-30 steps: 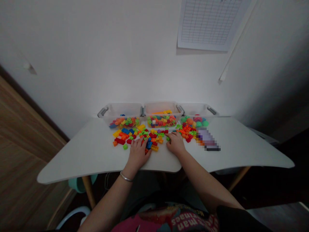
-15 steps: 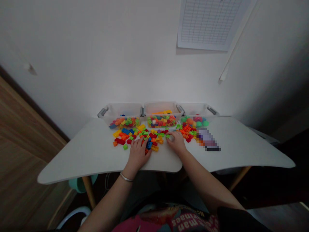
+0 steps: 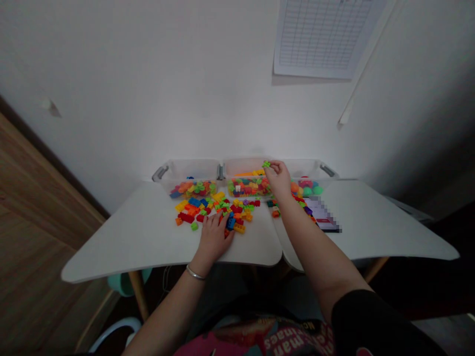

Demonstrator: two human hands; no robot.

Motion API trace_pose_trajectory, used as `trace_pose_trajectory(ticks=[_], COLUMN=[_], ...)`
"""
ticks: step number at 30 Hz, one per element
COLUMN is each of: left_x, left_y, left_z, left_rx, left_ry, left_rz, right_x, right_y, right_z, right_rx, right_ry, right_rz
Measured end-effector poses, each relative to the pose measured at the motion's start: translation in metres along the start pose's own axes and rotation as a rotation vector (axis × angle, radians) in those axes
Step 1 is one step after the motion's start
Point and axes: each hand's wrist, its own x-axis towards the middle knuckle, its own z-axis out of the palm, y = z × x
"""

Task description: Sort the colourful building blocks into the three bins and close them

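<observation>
My right hand (image 3: 279, 179) is raised at the right end of the middle clear bin (image 3: 245, 165), pinching a small light-green toy piece (image 3: 266, 164) between thumb and fingers. The piece is knobbly, perhaps a building brick. On the table, my left hand (image 3: 214, 235) lies at the near edge of a pile of coloured bricks, its fingers stretched out and slightly apart. Beside its fingertips are a blue brick (image 3: 230, 222) and a yellow brick (image 3: 239, 228). A lone green brick (image 3: 194, 226) lies left of this hand.
A left bin (image 3: 193, 168) holds mixed toy pieces, and a right bin (image 3: 304, 168) holds round ones, both against the wall. A flat device with a pixelated screen (image 3: 322, 212) lies right of my right forearm. Two white tabletops (image 3: 148, 237) meet near the middle.
My right hand has lifted from the table beside the pile and moved up to the middle bin, with the green piece now showing in its fingers. My left hand has stayed in place.
</observation>
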Motion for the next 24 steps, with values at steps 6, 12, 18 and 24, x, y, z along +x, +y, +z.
trace_pose_trajectory(ticks=[6,12,18,24], left_x=[0.000,0.001,0.001,0.001], left_y=[-0.001,0.000,0.000,-0.001], left_z=[0.001,0.001,0.002,0.002], left_rx=[-0.005,-0.002,0.006,0.008], left_ry=[0.007,0.013,0.019,0.014], left_rz=[0.001,0.006,0.014,0.012], right_x=[0.018,0.012,0.009,0.009], right_y=[0.001,0.000,-0.002,0.003], right_z=[0.014,0.021,0.023,0.021], right_rx=[-0.128,-0.439,-0.509,-0.468], right_ry=[-0.025,-0.045,-0.085,-0.114], right_rz=[0.039,0.036,0.039,0.001])
